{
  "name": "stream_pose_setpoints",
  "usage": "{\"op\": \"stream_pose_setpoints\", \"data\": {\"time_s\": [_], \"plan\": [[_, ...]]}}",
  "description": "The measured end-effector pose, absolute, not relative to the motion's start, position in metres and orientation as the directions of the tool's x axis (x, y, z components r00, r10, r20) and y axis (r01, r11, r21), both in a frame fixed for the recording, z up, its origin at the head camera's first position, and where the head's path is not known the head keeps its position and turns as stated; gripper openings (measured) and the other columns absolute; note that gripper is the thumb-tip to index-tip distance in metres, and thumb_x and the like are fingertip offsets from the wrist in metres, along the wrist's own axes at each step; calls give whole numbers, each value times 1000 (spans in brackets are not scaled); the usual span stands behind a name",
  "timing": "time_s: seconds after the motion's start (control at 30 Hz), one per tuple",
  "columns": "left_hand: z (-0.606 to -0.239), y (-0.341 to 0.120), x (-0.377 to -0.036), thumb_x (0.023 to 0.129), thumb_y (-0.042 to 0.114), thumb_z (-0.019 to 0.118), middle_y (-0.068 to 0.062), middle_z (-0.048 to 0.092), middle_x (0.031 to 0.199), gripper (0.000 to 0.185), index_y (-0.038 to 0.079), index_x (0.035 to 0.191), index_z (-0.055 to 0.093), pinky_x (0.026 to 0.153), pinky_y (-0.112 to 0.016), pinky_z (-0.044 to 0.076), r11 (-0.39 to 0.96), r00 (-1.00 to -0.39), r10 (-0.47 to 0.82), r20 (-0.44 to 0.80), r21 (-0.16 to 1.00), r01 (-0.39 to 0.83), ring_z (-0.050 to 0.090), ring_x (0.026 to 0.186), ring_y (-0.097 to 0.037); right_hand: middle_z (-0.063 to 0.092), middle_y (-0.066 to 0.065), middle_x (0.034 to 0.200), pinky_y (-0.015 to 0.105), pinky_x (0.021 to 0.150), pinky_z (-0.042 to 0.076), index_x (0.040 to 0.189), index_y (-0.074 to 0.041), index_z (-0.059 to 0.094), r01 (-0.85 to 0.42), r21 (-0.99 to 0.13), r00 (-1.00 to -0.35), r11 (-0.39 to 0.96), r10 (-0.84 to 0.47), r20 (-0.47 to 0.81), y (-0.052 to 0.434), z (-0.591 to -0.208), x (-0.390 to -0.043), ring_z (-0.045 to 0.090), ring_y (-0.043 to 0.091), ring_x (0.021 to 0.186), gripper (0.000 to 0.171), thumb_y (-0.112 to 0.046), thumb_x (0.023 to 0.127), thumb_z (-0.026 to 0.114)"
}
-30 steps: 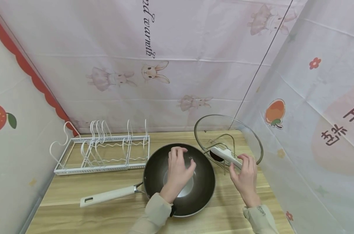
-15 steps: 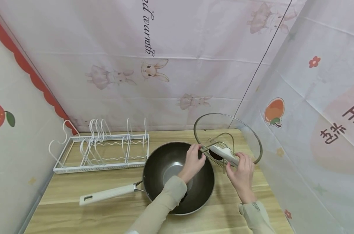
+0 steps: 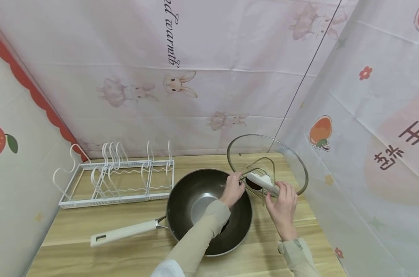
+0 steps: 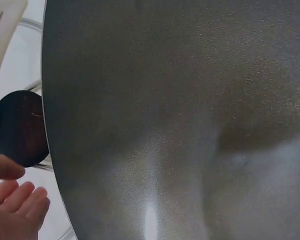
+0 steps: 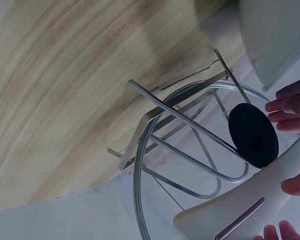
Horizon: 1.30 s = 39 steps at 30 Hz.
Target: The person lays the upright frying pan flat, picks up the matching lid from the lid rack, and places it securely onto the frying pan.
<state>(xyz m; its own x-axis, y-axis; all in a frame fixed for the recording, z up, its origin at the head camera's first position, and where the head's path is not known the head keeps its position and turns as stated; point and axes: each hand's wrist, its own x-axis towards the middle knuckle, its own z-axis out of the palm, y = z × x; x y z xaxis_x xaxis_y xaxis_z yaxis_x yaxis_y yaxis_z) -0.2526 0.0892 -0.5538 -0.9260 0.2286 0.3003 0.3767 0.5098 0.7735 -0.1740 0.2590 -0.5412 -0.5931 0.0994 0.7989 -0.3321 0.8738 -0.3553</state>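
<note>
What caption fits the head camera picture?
Right hand on the white handle of a glass lid, beside a dark wok.

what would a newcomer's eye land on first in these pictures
Probably the big dark wok in the middle of the head view, its pale handle pointing left. Next comes the glass lid, standing tilted to the wok's right, with the right hand pinching its white grip. A white rack sits at back left.

The wood-grain table (image 3: 126, 256) bears a rack (image 3: 116, 199), wok (image 3: 200, 207) and stand (image 5: 190, 122).
</note>
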Motion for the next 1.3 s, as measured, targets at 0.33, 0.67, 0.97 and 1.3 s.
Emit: {"op": "stream_pose_setpoints", "data": {"time_s": [0.33, 0.67, 0.97, 1.3], "plan": [[-551, 94, -257, 89, -10, 57, -16, 67, 123, 36, 0, 122, 67, 83, -25, 57, 537, -939, 286, 191, 779, 322, 67, 109, -25, 63, 23, 101, 54, 82, 38, 104, 7, 63, -270, -361, -651, 893, 107, 752, 259, -544, -173, 53, 43, 94, 39, 5, 67, 76], [-546, 97, -255, 88, -11, 58, -14, 67, 123, 36, 0, 121, 67, 87, -28, 57, 551, -947, 278, 161, 780, 295, 66, 110, -26, 70, 24, 101, 50, 68, 47, 105, 6, 68, -168, -379, -708, 910, 156, 689, 256, -547, -176, 66, 43, 86, 41, 6, 66, 81], [-544, 97, -252, 90, -7, 59, -15, 65, 122, 33, -3, 122, 63, 89, -30, 56, 562, -950, 276, 149, 777, 285, 64, 111, -27, 70, 24, 99, 48, 68, 44, 103, 6, 69, -227, -433, -670, 873, 183, 719, 256, -555, -181, 66, 43, 85, 38, 9, 68, 83], [-546, 105, -250, 92, 1, 53, -16, 56, 129, 37, -6, 128, 56, 98, -34, 52, 625, -941, 302, 151, 714, 315, 59, 117, -31, 71, 23, 92, 41, 66, 30, 97, 5, 71, -297, -493, -590, 818, 249, 768, 260, -563, -187, 64, 41, 79, 37, 9, 63, 85]]}}
